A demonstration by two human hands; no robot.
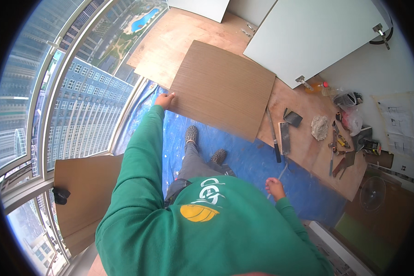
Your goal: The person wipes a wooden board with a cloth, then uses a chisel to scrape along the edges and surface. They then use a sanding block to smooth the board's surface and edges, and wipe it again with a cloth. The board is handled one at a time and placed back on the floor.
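A brown wood-grain panel (223, 89) lies flat, partly on the plywood worktop and jutting out over the blue floor sheet. At its near left corner, my left hand (164, 100) grips the edge, fingers closed on it. Low on the right, my right hand (275, 188) is curled, apart from the panel. A thin grey stick (284, 170) passes through its fingers; the kind of thing is too small to make out.
Right of the panel, the plywood worktop (287, 99) carries a long dark-handled tool (272, 138), a sanding block (284, 138), a crumpled cloth (319, 128), knives and bottles. White door panels (315, 37) stand behind. Windows line the left; a brown board (87, 193) leans there. Blue sheeting (248, 161) covers the floor.
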